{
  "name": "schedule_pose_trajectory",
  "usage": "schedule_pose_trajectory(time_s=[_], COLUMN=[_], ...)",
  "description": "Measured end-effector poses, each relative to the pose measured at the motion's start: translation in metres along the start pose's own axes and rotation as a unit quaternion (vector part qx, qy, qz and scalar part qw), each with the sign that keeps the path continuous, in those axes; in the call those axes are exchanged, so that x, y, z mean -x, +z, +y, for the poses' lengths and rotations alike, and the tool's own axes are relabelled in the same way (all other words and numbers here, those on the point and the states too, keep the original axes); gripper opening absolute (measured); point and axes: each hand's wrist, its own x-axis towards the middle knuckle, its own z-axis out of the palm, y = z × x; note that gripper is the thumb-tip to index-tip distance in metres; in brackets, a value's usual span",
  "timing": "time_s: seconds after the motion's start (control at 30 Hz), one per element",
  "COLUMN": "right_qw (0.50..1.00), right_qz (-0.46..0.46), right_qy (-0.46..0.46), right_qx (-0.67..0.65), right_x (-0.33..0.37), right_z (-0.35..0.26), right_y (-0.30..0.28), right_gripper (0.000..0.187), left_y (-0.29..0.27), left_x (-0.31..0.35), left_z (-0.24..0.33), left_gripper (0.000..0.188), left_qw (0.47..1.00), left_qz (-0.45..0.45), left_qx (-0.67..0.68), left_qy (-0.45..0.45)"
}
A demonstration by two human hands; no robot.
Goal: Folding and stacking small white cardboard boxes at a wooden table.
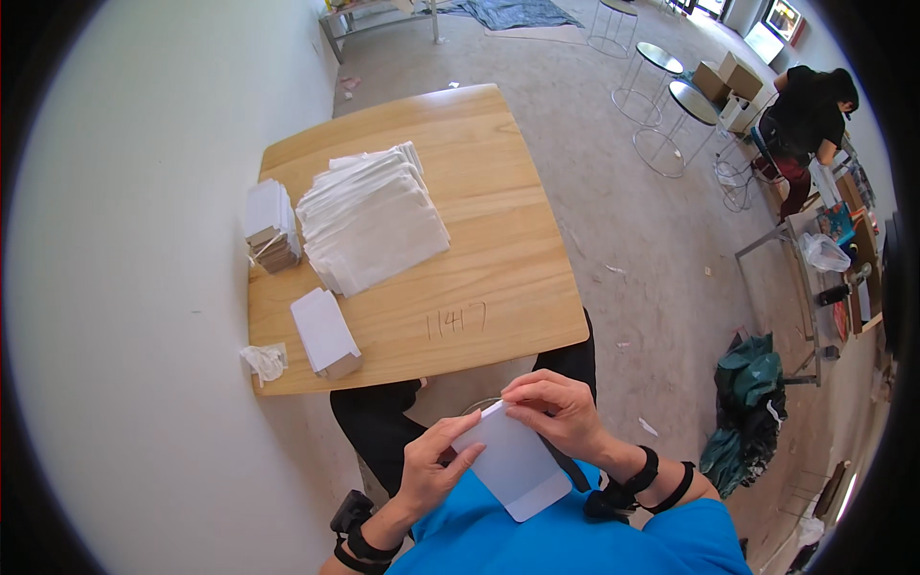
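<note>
Above my lap I hold a flat white card sleeve [517, 467] with a creased, round-cornered flap at its lower end. My left hand [433, 467] grips its left edge between thumb and fingers. At the upper end, the thumb and fingers of my right hand [558, 414] pinch the corner. On the wooden table [508, 230] in front of me lies a wide, fanned-out pile of white paper pieces [379, 225]. Nearer to me sits a small stack of white folded card [324, 328], and a taller similar stack [271, 222] stands by the wall.
Crumpled white plastic [265, 361] lies at the table's near left corner, against the white wall [163, 240]. Round stools [692, 101] stand on the concrete floor. To the right, a person [805, 120] works beside a cluttered table [815, 278]; a dark green bag [747, 407] lies below.
</note>
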Motion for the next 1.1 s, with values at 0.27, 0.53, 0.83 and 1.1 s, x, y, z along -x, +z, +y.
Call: schedule_pose_trajectory(time_s=[0.27, 0.53, 0.83, 1.1], right_qw=[0.992, 0.992, 0.977, 0.993], right_qz=[-0.038, -0.003, -0.031, -0.016], right_qy=[-0.076, -0.097, -0.142, -0.072], right_qx=[0.089, 0.086, 0.158, 0.096], right_x=[-0.009, -0.008, -0.014, -0.014], right_z=[-0.014, -0.009, -0.022, -0.035], right_y=[-0.003, 0.002, -0.001, 0.001], right_gripper=[0.020, 0.020, 0.033, 0.035], left_y=[-0.002, -0.009, -0.019, -0.022], left_x=[-0.004, -0.014, -0.023, -0.020], left_z=[-0.004, 0.003, 0.014, 0.017], left_gripper=[0.027, 0.027, 0.031, 0.029], left_qw=[0.993, 0.988, 0.977, 0.978], left_qz=[0.083, 0.083, 0.079, 0.056], left_qx=[0.033, -0.020, -0.083, -0.093], left_qy=[0.079, 0.130, 0.178, 0.179])
